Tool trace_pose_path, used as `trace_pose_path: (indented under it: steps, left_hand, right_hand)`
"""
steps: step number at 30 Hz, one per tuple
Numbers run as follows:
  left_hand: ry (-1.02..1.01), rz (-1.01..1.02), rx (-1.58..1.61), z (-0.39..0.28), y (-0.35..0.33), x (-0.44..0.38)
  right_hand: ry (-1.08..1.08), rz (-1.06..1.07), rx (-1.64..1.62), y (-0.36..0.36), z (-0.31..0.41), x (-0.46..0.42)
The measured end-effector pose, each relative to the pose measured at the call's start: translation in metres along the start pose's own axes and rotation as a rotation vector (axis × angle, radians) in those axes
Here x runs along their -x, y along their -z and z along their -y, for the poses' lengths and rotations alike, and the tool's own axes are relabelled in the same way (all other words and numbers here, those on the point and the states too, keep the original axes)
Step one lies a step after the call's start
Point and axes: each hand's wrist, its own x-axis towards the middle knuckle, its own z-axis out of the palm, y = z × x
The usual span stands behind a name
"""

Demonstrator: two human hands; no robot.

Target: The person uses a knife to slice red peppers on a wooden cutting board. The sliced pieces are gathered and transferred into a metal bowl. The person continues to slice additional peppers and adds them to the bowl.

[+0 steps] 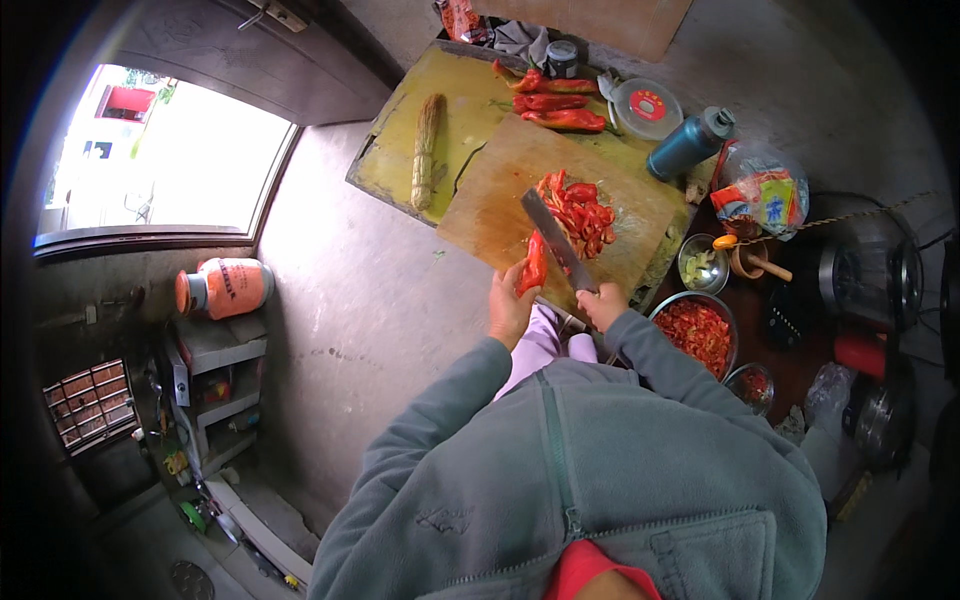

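My left hand (511, 304) grips a red pepper (533, 264) at the near edge of the wooden cutting board (487, 202). In my right hand (604, 303) is the handle of a kitchen knife (556, 238), its broad blade pointing away from me, just right of that pepper. Cut red pepper pieces (589, 225) lie heaped on the board beyond and beside the blade. Several whole red peppers (559, 103) rest on the yellow tabletop past the board's far edge.
A bundled straw brush (426, 154) lies on the table's left part. At the right stand a blue bottle (686, 145), a clear round lid (646, 109), a small metal bowl (703, 264), a wooden mortar (750, 259) and a large bowl of chopped red pepper (694, 334).
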Motion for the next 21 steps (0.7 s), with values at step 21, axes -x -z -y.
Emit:
trace_pose_path:
  steps: [21]
  left_hand:
    - [0.034,-0.025,-0.174,0.001,-0.01,0.007]
  right_hand:
    - [0.133,-0.051,0.611,-0.025,0.048,-0.009]
